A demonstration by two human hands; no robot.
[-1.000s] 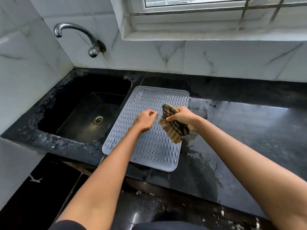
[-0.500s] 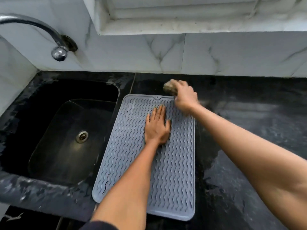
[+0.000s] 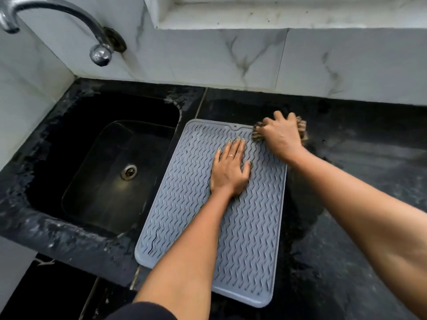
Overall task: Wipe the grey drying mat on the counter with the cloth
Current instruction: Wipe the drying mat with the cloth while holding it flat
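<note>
gripping the bunched brown striped cloth (image 3: 302,131), the right hand (image 3: 280,137) sat at the far right corner of the grey drying mat (image 3: 242,227), fingers curled over the wad so that only its two ends showed. the left hand (image 3: 228,169) lay flat on the mat's upper middle, fingers straight and together, pressing it down and holding nothing. the mat lay on the black counter (image 3: 358,215) just right of the sink (image 3: 104,169), its left edge along the sink's rim and its near left corner looking to hang a little past the counter's front edge.

to wipe well from that corner, the cloth would best be drawn in overlapping passes along the wavy ridges, with enough pressure to reach the grooves, while the flat hand kept the mat from sliding and moved off each patch as its turn came.

most of the cloth was hidden under the right hand, so whether it touched the mat or the counter beside it could not be told. the mat under the left palm and forearm was covered. the tap (image 3: 99,51) was cut off at the top left. dirt or wet on the mat was hard to make out.
</note>
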